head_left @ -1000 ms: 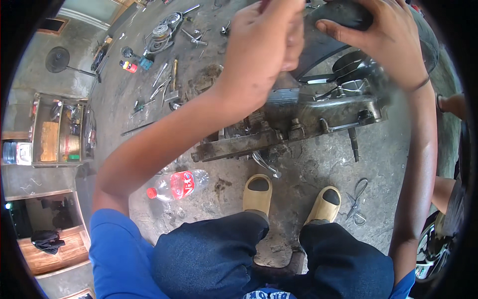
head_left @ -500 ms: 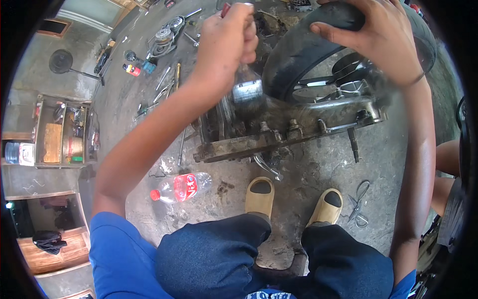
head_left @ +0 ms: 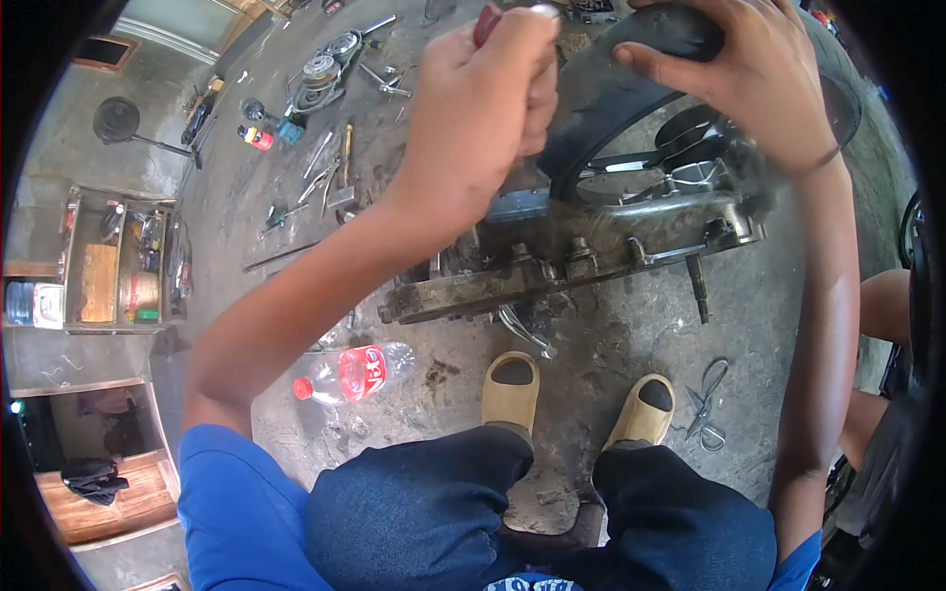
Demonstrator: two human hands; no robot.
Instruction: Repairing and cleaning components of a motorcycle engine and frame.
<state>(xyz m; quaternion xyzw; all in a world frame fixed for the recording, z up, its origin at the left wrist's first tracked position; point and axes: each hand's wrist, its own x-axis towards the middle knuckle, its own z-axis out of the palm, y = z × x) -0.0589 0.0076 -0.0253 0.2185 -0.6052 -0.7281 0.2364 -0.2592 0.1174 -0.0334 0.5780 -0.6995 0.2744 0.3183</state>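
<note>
The left hand (head_left: 483, 108) is clenched round the brush (head_left: 519, 205), upper middle of the frame, metal band toward the casing (head_left: 463, 294); blur hides whether the bristles touch. The right hand (head_left: 749, 84) grasps the tyre (head_left: 603, 116) at upper right, thumb spread along the tread. For good strokes, it seems best to keep that hand firm so the wheel cannot roll, tilt the wrist so the bristle tips rather than the band meet the metal, and work short passes into the recesses around the bolts (head_left: 581, 258) at centre.
</note>
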